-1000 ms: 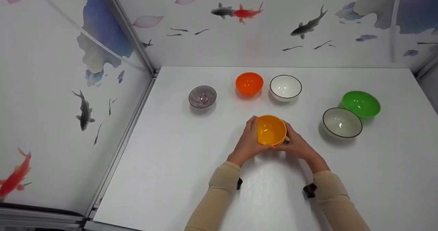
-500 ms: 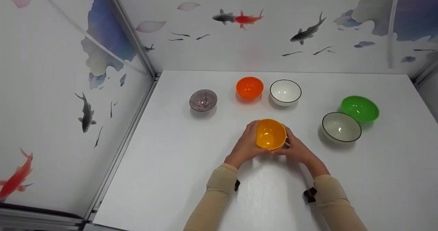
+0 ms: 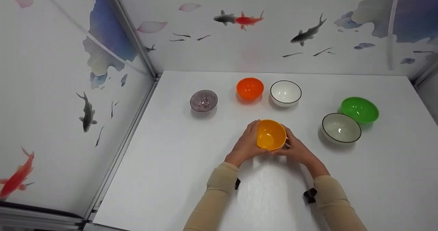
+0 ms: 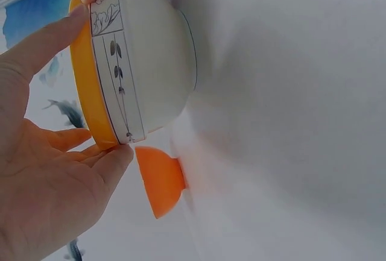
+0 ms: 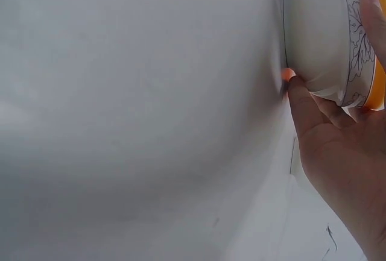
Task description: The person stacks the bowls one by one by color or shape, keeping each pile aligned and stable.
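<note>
In the middle of the table, a yellow bowl (image 3: 271,135) sits nested in a white bowl (image 4: 160,56) with a patterned band below its rim. My left hand (image 3: 245,143) curls round the left side of the stack, its thumb and fingers at the yellow rim in the left wrist view. From the other side, my right hand (image 3: 297,147) grips the white bowl, fingers along its wall and thumb near the rim in the right wrist view. Both thumbs meet at the near side. The white bowl's base is at the tabletop; whether it touches I cannot tell.
Behind the hands stand a purple ribbed bowl (image 3: 204,101), an orange bowl (image 3: 250,89) and a white dark-rimmed bowl (image 3: 286,93). To the right, a green bowl (image 3: 360,110) stands close against a grey-white dark-rimmed bowl (image 3: 341,128). Printed walls border the table's left and back.
The whole head view has shifted slightly downward, mostly in the first half second. Both hands keep their hold on the stacked bowls, and the other bowls stay in place.
</note>
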Demonstrator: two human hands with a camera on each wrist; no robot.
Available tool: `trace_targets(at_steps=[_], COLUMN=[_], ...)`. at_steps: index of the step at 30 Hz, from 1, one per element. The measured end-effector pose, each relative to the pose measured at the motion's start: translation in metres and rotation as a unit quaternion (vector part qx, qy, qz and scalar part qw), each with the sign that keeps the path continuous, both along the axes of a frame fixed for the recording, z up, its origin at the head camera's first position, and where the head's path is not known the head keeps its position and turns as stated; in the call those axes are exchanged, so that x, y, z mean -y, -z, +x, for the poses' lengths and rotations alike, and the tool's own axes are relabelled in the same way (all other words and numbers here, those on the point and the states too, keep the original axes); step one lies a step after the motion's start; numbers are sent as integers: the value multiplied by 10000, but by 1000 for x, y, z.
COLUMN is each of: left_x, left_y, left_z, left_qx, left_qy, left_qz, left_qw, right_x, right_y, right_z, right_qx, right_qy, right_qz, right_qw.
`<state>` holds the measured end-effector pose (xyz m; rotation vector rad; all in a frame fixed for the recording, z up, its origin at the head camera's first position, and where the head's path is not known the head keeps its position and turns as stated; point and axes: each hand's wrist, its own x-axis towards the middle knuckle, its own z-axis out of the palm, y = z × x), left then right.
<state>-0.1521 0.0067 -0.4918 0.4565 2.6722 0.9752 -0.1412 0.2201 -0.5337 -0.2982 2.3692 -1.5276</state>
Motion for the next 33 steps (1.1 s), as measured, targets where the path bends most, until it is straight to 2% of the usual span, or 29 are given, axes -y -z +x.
trace_targets(at_steps=[6, 14, 33], left_x=[3, 11, 17], left_y=[-1, 0, -3], left_z=[0, 0, -1], left_qx=[67, 302, 331], left_qy=[-29, -151, -313], left_qz=[-12, 296, 250], left_qw=[10000, 9990, 9987], right_x=[0, 1, 0], right_y=[2, 1, 4], right_z=[-1, 2, 0], right_qx=[-4, 9, 63], right_qy=[45, 83, 56], right_qz=[40, 44, -35], right_qw=[10000, 10000, 10000])
